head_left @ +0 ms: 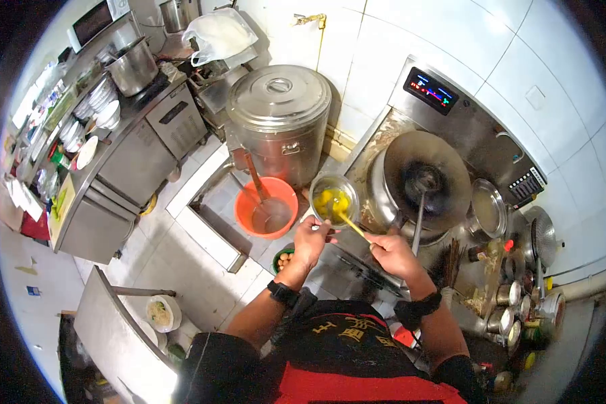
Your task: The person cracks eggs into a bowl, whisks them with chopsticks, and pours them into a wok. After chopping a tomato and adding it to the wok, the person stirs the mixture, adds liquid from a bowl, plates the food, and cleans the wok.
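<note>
A metal bowl (346, 188) holds bright yellow beaten egg (331, 203). My left hand (310, 241) is closed at the bowl's near rim, with the fingertips curled beneath it; a small white spot shows between the fingers, too small to name. Yellowish chopsticks (353, 225) slant from my right hand (392, 254) down into the egg. That hand is closed round their upper end. Just right of the bowl sits a dark wok (444, 151) on the stove, with a long metal handle (420, 225) reaching out of it towards my right hand.
An orange bucket (289, 195) with cloudy liquid and a wooden-handled tool stands left of the bowl. Behind it rises a large lidded steel pot (283, 128). Eggs fill a green container (280, 258) below. Seasoning pots (508, 294) line the right; a steel counter (138, 155) runs left.
</note>
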